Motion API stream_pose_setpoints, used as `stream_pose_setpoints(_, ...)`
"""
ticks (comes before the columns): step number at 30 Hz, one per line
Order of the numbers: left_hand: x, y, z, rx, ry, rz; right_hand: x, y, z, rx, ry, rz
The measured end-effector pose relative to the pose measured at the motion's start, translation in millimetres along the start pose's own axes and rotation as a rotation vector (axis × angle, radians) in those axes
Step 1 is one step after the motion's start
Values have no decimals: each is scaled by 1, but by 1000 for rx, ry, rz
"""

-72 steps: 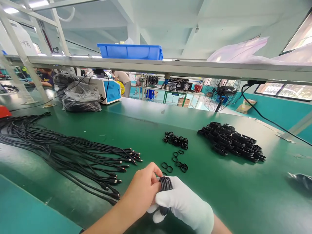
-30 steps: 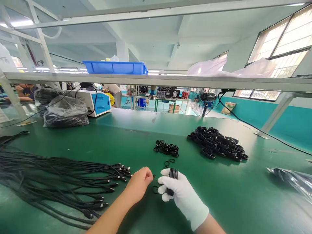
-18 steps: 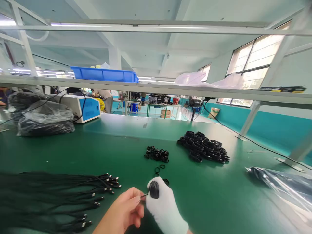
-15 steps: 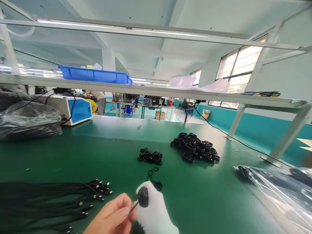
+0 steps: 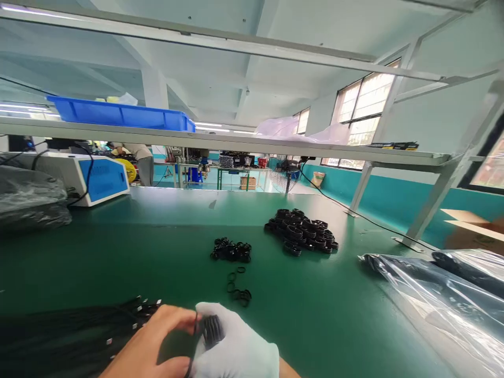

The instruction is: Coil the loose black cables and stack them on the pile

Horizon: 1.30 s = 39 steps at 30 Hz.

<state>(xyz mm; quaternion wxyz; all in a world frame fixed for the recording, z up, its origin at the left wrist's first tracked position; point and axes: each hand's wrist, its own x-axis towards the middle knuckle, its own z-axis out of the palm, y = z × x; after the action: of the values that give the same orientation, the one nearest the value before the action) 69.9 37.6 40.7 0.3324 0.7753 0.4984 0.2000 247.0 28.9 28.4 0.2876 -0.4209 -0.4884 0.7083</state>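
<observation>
My right hand (image 5: 240,341), in a white glove, grips a small coil of black cable (image 5: 212,331) at the bottom middle. My bare left hand (image 5: 157,341) is right beside it, fingers curved around the coil's left side. A dark strand of the cable shows at its fingertips and thumb; the exact grip is partly hidden. Left of my hands lie loose black cables (image 5: 79,331) with pale connector ends, blurred. Ahead are several loose black rings (image 5: 231,286) and a small heap of black rings (image 5: 231,250).
A larger heap of coiled black cables (image 5: 301,231) sits farther right. Clear plastic bags (image 5: 429,294) lie at the right edge. A blue-and-white machine (image 5: 104,178) and a dark plastic bag (image 5: 33,197) stand left. Overhead, a shelf (image 5: 236,140) carries a blue tray (image 5: 126,115).
The view has turned right. My left hand has gone from pulling out a cable strand to curving around the coil's side. My gloved hand has turned, still holding the coil.
</observation>
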Motion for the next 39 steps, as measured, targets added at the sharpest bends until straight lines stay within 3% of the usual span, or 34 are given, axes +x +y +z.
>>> stream_pose_setpoints(2, -3, 6, 0, -111, -72, -25, 3, 7, 3, -41, -52, 14)
stream_pose_setpoints(6, -12, 19, 3, -183, -151, -77, 8, 25, 7, -188, 13, 78)
stream_pose_setpoints(10, -15, 25, 9, -70, -150, -108, 6, 37, 4, -289, 41, -115)
stream_pose_setpoints(14, -6, 15, 7, 50, -209, -122, 4, 36, 9, -434, 154, -286)
stream_pose_setpoints(16, 2, 3, 1, 32, -302, -102, 8, 32, 11, -416, 218, -235)
stream_pose_setpoints(18, 11, -8, -6, -25, -365, -104, 12, 24, 11, -262, 253, -106)
stream_pose_setpoints(21, 17, -17, -13, -57, -311, -126, 13, 12, 5, 78, 37, 74)
stream_pose_setpoints(24, 3, -9, -7, -26, -140, -93, 9, 7, 2, 281, -176, 48)
stream_pose_setpoints(28, -29, 20, 21, 263, 108, 2, 2, 10, 0, 212, 23, -76)
stream_pose_setpoints(31, -40, 35, 34, 414, 78, 37, -6, 8, -4, 19, -39, -143)
stream_pose_setpoints(33, -38, 33, 31, 334, -1, -83, -11, 8, -4, -1, -170, -132)
stream_pose_setpoints(35, -33, 25, 22, 156, -103, -170, -12, 12, -2, 133, -284, -143)
stream_pose_setpoints(37, -28, 16, 12, -98, -167, -183, -8, 19, 0, 330, -379, -203)
stream_pose_setpoints(39, -24, 12, 7, -390, -127, -169, -3, 27, 1, 463, -462, -268)
